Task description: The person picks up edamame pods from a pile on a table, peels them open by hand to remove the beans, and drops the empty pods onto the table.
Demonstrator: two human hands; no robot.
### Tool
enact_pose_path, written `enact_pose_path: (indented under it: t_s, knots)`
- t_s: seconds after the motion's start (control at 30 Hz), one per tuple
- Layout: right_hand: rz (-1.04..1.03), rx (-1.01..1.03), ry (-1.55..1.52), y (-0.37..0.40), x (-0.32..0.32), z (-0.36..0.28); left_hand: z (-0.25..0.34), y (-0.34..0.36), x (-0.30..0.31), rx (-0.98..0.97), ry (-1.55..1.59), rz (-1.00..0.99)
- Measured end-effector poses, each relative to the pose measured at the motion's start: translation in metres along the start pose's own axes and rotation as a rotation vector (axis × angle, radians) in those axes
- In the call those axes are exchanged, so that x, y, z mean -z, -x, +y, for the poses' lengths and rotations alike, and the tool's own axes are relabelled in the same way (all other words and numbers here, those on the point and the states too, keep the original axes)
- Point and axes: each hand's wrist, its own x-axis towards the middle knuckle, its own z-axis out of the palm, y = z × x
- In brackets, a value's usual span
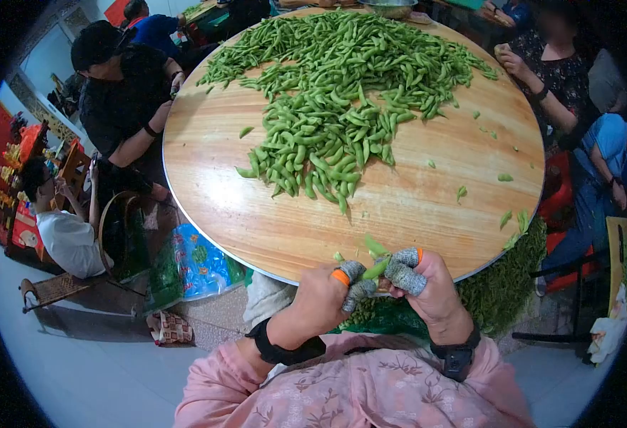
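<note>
Near the front edge of the round wooden table (217, 171), my left hand (319, 294) and my right hand (431, 289) meet in front of my body. Both are closed, with thumbs and fingers pinching a green edamame pod (376, 269) between them. Grey knitted sleeves with orange bands cover some of my fingertips. Just beyond the fingers another green pod (375, 245) shows at the right hand's fingertips. A large heap of edamame pods (342, 78) spreads over the far and middle part of the tabletop, its near tip a short way ahead of my hands.
Loose pods and scraps (504, 177) lie on the table's right side. Below its right edge is a pile of green trimmings (502, 296). A blue plastic bag (201, 260) lies on the floor at left. People sit on both sides; a metal bowl (388, 7) stands at the far edge.
</note>
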Motion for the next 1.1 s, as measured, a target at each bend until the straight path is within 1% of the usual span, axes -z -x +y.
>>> enact_pose_path:
  t_s: [0.03,0.07,0.1,0.13,0.17,0.23,0.27,0.33,0.37,0.4,0.43,0.5,0.53,0.57,0.6,0.63,0.67,0.73,0.77,0.8,0.83,0.87,0.9,0.93,0.97,1.03,1.1]
  knots:
    - [0.0,-0.001,0.0,-0.001,-0.001,0.002,0.0,0.001,-0.002,0.084,0.161,-0.008]
    - [-0.006,0.062,-0.003,-0.002,-0.003,0.003,0.001,0.0,-0.001,0.084,0.161,-0.009]
    - [-0.011,0.125,-0.005,-0.002,-0.004,0.004,0.002,-0.001,-0.001,0.137,0.364,0.011]
    - [-0.011,0.125,-0.004,-0.003,-0.004,0.005,0.002,-0.001,0.0,0.188,0.566,0.03]
    - [-0.024,0.136,0.017,-0.003,-0.003,0.005,0.001,-0.001,-0.002,0.187,0.566,0.031]
    - [-0.04,0.149,0.039,-0.005,-0.003,0.007,-0.003,0.002,-0.007,0.25,0.906,0.045]
    - [-0.055,0.174,0.047,-0.006,-0.001,0.007,-0.002,0.002,-0.008,0.25,0.906,0.045]
    - [-0.07,0.2,0.055,-0.009,0.004,0.01,0.0,0.002,-0.01,0.421,1.12,0.018]
    - [-0.125,0.234,0.042,-0.011,0.009,0.012,0.003,0.001,-0.008,0.421,1.12,0.018]
    - [-0.179,0.269,0.029,-0.012,0.011,0.012,0.008,-0.001,-0.003,0.565,1.188,-0.014]
    - [-0.178,0.269,0.03,-0.011,0.01,0.012,0.012,-0.003,0.0,0.711,1.253,-0.046]
    - [-0.122,0.199,-0.007,-0.009,0.009,0.009,0.018,-0.007,0.0,0.745,1.292,-0.018]
    - [-0.122,0.202,-0.004,-0.008,0.01,0.007,0.019,-0.009,0.0,0.778,1.331,0.013]
    - [-0.107,0.175,0.069,-0.008,0.012,0.006,0.018,-0.01,0.002,0.775,1.331,0.013]
    - [-0.091,0.147,0.141,-0.007,0.012,0.005,0.017,-0.012,0.005,0.566,1.199,-0.012]
    - [-0.09,0.146,0.142,-0.006,0.01,0.001,0.017,-0.012,0.007,0.363,1.062,-0.035]
    - [-0.071,0.137,0.199,-0.004,0.005,-0.005,0.018,-0.014,0.006,0.363,1.063,-0.035]
    - [-0.053,0.129,0.256,0.0,-0.004,-0.014,0.021,-0.017,0.005,0.219,0.716,0.034]
    - [-0.028,0.103,0.229,0.002,-0.007,-0.018,0.019,-0.017,0.007,0.219,0.714,0.036]
    - [-0.003,0.077,0.202,0.002,-0.009,-0.019,0.016,-0.018,0.009,0.205,0.677,-0.046]
    - [-0.003,0.078,0.202,0.002,-0.008,-0.019,0.014,-0.019,0.011,0.19,0.639,-0.128]
    - [-0.035,0.124,0.261,0.001,-0.006,-0.017,0.013,-0.019,0.011,0.19,0.639,-0.128]
    - [-0.067,0.171,0.319,0.0,-0.004,-0.015,0.011,-0.019,0.01,0.234,0.716,-0.15]
    - [-0.066,0.17,0.319,0.0,-0.002,-0.013,0.01,-0.019,0.009,0.279,0.794,-0.174]
    - [-0.072,0.173,0.305,-0.001,0.0,-0.011,0.01,-0.019,0.008,0.279,0.795,-0.175]
    - [-0.081,0.173,0.289,-0.001,-0.001,-0.009,0.009,-0.017,0.007,0.204,0.625,-0.133]
    - [-0.024,0.198,0.375,0.0,-0.007,-0.011,0.01,-0.016,0.003,0.22,0.652,-0.093]
